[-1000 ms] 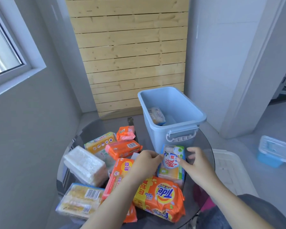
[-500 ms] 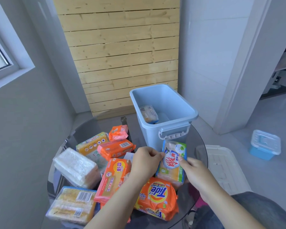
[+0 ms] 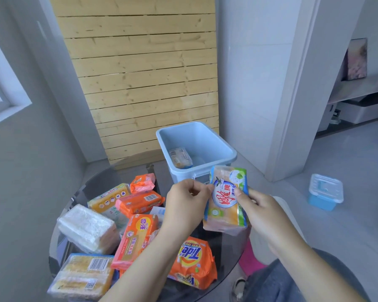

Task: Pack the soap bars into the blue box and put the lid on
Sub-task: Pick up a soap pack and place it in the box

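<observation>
A tall blue box [image 3: 225,155] stands open at the far side of the round glass table [image 3: 96,182], with one soap pack [image 3: 180,158] lying inside. Both hands hold a yellow-green soap pack [image 3: 226,203] lifted off the table, just in front of the box. My left hand [image 3: 187,202] pinches its left edge and my right hand [image 3: 261,209] grips its right side. Several more soap packs lie on the table: an orange Tide pack [image 3: 193,262], orange packs [image 3: 139,236] [image 3: 140,201] [image 3: 142,182], a white pack [image 3: 87,228] and yellow packs [image 3: 83,274] [image 3: 107,198].
A white lid [image 3: 279,205] lies on the floor to the right of the table, mostly hidden by my right arm. A small blue box with a clear lid [image 3: 325,194] sits on the floor further right. A wooden slat panel leans on the wall behind.
Both hands have closed on the yellow-green soap pack and lifted it off the table, up toward the blue box. The camera has tilted up and right.
</observation>
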